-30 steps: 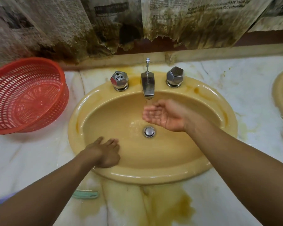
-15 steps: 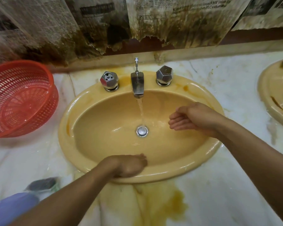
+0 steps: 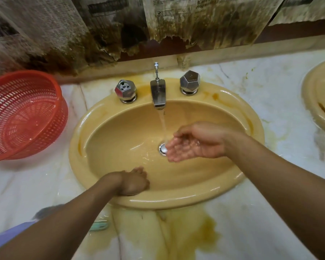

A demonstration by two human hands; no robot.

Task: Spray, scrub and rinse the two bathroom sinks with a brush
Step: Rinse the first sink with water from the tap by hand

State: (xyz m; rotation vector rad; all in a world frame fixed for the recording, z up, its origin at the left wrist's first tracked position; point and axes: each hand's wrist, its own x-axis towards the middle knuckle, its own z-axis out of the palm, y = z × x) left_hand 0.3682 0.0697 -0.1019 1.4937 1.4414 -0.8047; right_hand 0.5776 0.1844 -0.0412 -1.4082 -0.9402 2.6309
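Observation:
The yellow sink (image 3: 248,117) fills the middle of the view, and water runs from its chrome faucet (image 3: 159,94) toward the drain (image 3: 162,149). My right hand (image 3: 193,141) is cupped palm up under the stream, with water pooling in it. My left hand (image 3: 133,182) presses on the basin's front inner wall and holds nothing. The brush (image 3: 99,226) lies on the counter in front of the sink; only its teal handle end and a blurred dark part show beside my left forearm. At the right edge is part of the second sink (image 3: 315,102).
A red plastic basket (image 3: 23,115) leans on the marble counter (image 3: 270,184) left of the sink. Two faceted chrome knobs (image 3: 125,91) (image 3: 189,82) flank the faucet. Stained newspaper covers the wall behind. Something purple (image 3: 11,234) shows at the lower left edge.
My right hand went from under the faucet to the basin's right wall and is back under the stream. My left hand has rubbed along the front wall of the basin.

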